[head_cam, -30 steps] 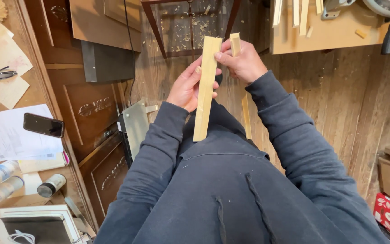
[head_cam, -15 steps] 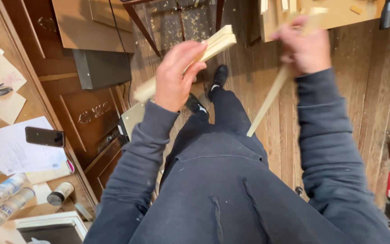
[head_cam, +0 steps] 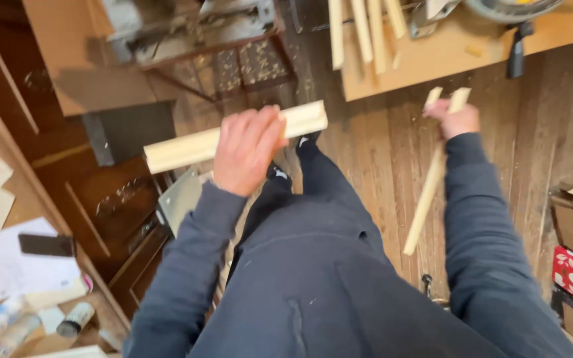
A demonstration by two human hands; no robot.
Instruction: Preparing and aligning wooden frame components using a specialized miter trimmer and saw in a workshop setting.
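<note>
Fingers of my left hand (head_cam: 247, 152) wrap in a closed grip around a pale moulding strip (head_cam: 233, 136), held level above the plank floor (head_cam: 379, 172). My right hand (head_cam: 455, 119) clamps two thin wooden slats (head_cam: 432, 179) slanting downward, below the worktop (head_cam: 432, 56).

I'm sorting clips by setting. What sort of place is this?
Most likely a woodworking shop: the left hand grips a pale moulding piece, the right hand thin wood strips, and more strips lie on a workbench.

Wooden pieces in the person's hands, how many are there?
3: one wide moulding in the left hand; two thin strips in the right hand. More may be hidden.
</note>
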